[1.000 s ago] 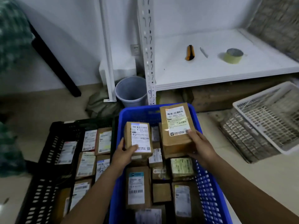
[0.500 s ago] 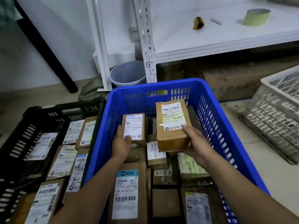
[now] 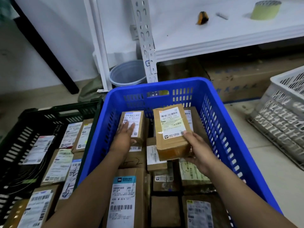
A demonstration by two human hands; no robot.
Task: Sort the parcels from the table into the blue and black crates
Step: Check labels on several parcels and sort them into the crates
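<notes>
Pale floor tiles (image 3: 269,155) and a white wall frame the scene, with one white shelf (image 3: 213,38) on a slotted upright carrying three things: an orange-and-black knife (image 3: 202,17), a small pale stick (image 3: 222,15) and a tape roll (image 3: 265,9). One grey bucket (image 3: 128,74) stands beside the upright, a cardboard carton (image 3: 238,79) lies under the shelf, and white lattice crates (image 3: 286,112) sit at the right. Two task crates stand side by side on the floor: the blue crate (image 3: 158,84), showing about ten parcels, and, to its left, the black crate (image 3: 19,137), showing at least seven. Two parcels are being handled, both over the blue crate. The small parcel (image 3: 136,119) lies in the far left corner, label up, long axis running from near edge to far edge; the left hand (image 3: 125,137) rests on it with fingers straight and flat across the label. The larger parcel (image 3: 171,127) is held above the others near the crate's middle, label up, long axis likewise near to far, its far end leaning slightly left; the right hand (image 3: 200,150) grips its near right corner, thumb (image 3: 187,134) on the label, fingers curled beneath.
</notes>
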